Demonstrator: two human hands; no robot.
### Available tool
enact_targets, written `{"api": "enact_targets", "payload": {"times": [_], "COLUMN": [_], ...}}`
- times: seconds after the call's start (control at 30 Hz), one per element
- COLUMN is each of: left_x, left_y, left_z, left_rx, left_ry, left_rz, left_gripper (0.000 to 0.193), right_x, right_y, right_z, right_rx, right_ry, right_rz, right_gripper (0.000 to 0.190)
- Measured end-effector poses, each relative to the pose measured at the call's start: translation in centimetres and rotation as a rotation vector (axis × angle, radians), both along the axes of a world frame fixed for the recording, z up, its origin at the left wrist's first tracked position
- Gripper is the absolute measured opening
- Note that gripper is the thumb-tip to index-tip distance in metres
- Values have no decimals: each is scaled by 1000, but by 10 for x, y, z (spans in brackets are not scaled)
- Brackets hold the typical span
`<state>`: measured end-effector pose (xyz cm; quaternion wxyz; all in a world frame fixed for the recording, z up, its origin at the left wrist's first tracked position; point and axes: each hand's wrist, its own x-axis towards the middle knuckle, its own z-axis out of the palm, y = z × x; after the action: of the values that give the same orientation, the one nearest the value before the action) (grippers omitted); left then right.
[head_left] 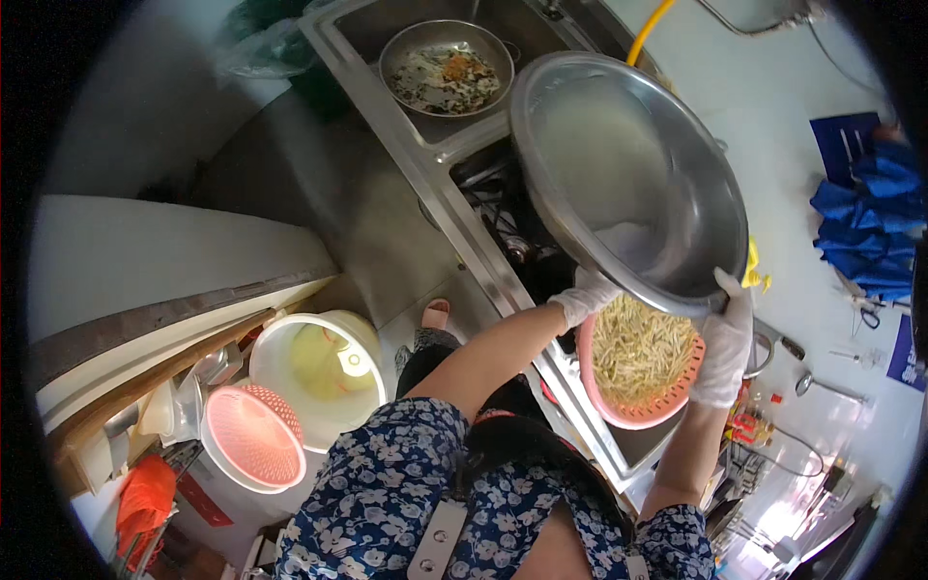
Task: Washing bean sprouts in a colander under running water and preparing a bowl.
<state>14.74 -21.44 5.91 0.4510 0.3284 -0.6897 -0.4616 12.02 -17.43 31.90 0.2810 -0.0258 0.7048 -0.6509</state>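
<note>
A large stainless steel basin is tilted above the counter, with cloudy, pale liquid inside. My left hand, in a white glove, grips its lower left rim, the fingers partly hidden beneath it. At the lower right rim, my gloved right hand has its thumb over the edge. Below the basin and between my hands is a pink plastic colander, full of pale, thin vegetable strips. The basin hides the colander's far side.
A steel pan with food scraps lies in the sink. Gas burner parts show left of the basin. On the floor side stand a white bucket of yellowish liquid and an empty pink colander. A ladle lies at right.
</note>
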Motion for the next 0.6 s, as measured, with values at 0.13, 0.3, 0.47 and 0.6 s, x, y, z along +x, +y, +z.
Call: {"api": "enact_targets", "payload": {"times": [0.13,0.3,0.47,0.6], "left_x": [22,29,42,38], "left_y": [-35,-42,-50,-48], "left_z": [35,51,37,42], "left_rx": [232,390,403,424], "left_ry": [-330,-397,-422,-437], "left_rz": [-298,-351,-321,-354], "left_gripper": [26,18,19,20], "right_x": [-55,-131,-91,-102], "right_y": [-73,-148,-262,-348], "right_z": [-38,-80,-63,-74], "right_rx": [-59,-71,641,-3], "right_ry": [-254,34,1335,-1], "right_rz": [-36,325,778,35], "right_gripper": [41,49,36,28]}}
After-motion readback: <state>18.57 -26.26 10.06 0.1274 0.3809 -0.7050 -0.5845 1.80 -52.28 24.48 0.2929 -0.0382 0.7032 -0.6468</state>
